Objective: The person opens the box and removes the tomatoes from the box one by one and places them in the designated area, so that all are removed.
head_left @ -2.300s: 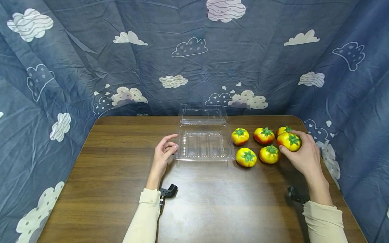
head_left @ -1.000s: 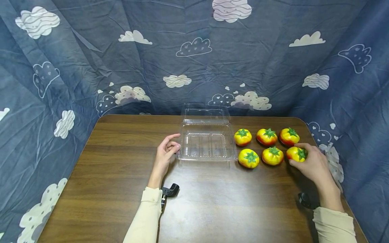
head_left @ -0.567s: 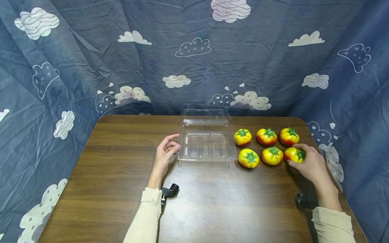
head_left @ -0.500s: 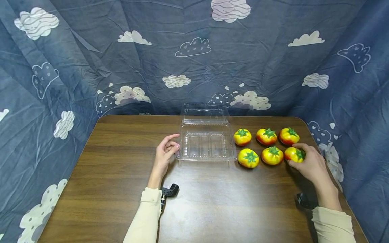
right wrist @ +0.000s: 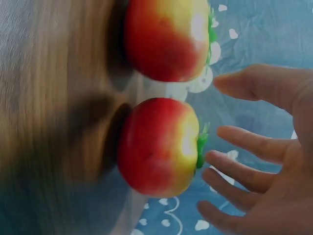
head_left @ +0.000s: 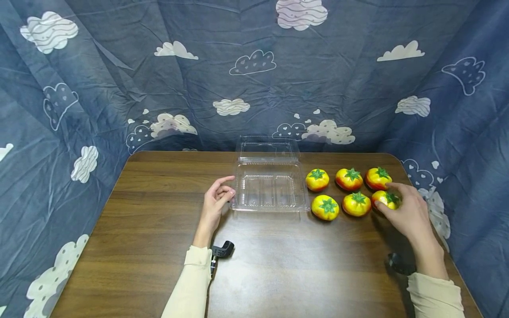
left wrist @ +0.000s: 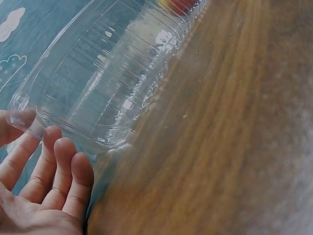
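My left hand (head_left: 214, 201) pinches the left rim of a clear plastic clamshell container (head_left: 270, 190), whose lid stands raised at the back. In the left wrist view thumb and forefinger show through the rim (left wrist: 29, 95), with the other fingertips (left wrist: 63, 147) by the outer wall. Over at the right, my right hand (head_left: 407, 210) hovers around a yellow-and-red, tomato-like fruit (head_left: 383, 199) with a green leafy top. The right wrist view shows its fingers (right wrist: 244, 171) spread and apart from that fruit (right wrist: 159, 147), which rests on the table.
Several matching tomato-like fruits (head_left: 356, 204) stand in two rows right of the container on the brown wooden table (head_left: 278, 260). The rear-right one (head_left: 378, 178) sits just behind the right hand's fingers. A blue cloud-print curtain (head_left: 254, 97) hangs close behind the table.
My right hand has carried the tomato-like fruit rightward and down to the front row's right end, nudged it slightly left, then loosened its fingers. My left hand has stayed at the container's rim.
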Motion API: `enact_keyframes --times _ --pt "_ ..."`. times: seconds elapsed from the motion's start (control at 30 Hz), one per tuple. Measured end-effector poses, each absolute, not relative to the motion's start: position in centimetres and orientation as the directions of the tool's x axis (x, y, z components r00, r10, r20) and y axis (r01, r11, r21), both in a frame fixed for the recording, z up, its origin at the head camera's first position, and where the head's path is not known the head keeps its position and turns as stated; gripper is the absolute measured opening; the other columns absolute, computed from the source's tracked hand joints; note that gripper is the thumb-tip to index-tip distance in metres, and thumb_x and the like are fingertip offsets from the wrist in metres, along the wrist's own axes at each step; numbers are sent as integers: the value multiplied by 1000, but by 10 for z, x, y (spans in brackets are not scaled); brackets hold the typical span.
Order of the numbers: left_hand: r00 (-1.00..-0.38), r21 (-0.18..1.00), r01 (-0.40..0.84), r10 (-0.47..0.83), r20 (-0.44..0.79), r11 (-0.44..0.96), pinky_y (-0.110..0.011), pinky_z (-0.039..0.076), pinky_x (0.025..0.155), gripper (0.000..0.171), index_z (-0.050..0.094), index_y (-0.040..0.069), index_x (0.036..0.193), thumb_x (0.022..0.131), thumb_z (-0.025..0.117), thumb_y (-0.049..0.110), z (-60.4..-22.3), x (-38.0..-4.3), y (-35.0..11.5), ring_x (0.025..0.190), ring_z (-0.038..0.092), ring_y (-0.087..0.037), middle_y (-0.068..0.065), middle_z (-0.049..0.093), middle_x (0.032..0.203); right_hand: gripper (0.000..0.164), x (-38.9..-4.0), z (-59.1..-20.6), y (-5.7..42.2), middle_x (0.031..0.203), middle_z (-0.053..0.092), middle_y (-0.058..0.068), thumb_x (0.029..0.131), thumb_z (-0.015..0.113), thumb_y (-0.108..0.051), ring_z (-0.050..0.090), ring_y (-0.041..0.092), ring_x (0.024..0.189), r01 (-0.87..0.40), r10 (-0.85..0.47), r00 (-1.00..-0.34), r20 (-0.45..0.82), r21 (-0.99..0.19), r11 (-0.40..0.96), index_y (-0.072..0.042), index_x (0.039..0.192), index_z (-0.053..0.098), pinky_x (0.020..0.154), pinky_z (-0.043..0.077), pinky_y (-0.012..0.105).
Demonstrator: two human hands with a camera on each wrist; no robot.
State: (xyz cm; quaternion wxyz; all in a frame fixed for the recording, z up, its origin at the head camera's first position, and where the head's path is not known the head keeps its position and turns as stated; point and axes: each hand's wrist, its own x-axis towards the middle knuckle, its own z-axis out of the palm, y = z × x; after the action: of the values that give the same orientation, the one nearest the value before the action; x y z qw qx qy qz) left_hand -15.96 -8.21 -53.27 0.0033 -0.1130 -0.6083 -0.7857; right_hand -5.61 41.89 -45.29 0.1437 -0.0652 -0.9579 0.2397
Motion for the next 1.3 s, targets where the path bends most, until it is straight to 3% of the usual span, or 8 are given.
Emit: enact_keyframes --times 0.3,0.57,0.83,0.97,1.3 --pt "-971 952 152 141 194 -265 -20 57 73 44 60 -5 140 96 67 -8 -536 -161 -81 75 64 -12 -2 67 88 71 -59 -451 392 146 49 36 92 81 -30 43 57 134 38 193 -944 266 -494 868 5 146 51 109 34 75" --pt "-969 952 158 144 200 -261 -20 57 74 44 60 -5 140 96 66 -7 -538 -162 -79 76 64 -12 -2 67 89 82 -62 -457 371 163 29 34 100 71 -42 27 57 148 -62 54 -973 225 -479 876 4 158 37 120 19 76" --pt "-970 951 154 140 196 -267 -20 57 74 43 61 -3 139 96 66 -8 -537 -162 -80 75 64 -11 -2 67 89 85 -65 -460 356 172 9 30 103 63 -50 5 52 159 -96 -19 -984 179 -432 897 -2 164 28 121 -2 79" --pt "-970 948 155 138 199 -280 -21 57 73 43 61 -3 139 96 65 -9 -536 -162 -80 75 64 -12 -2 67 89 87 -66 -460 350 174 3 26 103 60 -55 -5 48 161 -96 -34 -986 165 -383 919 -6 167 24 119 -6 80" --pt "-968 943 162 136 209 -291 -21 57 73 43 61 -4 139 96 65 -9 -538 -162 -79 75 64 -12 -3 67 89 90 -65 -467 344 176 -4 20 101 60 -59 -6 49 161 -116 -69 -984 163 -302 946 -15 169 22 117 -6 82"
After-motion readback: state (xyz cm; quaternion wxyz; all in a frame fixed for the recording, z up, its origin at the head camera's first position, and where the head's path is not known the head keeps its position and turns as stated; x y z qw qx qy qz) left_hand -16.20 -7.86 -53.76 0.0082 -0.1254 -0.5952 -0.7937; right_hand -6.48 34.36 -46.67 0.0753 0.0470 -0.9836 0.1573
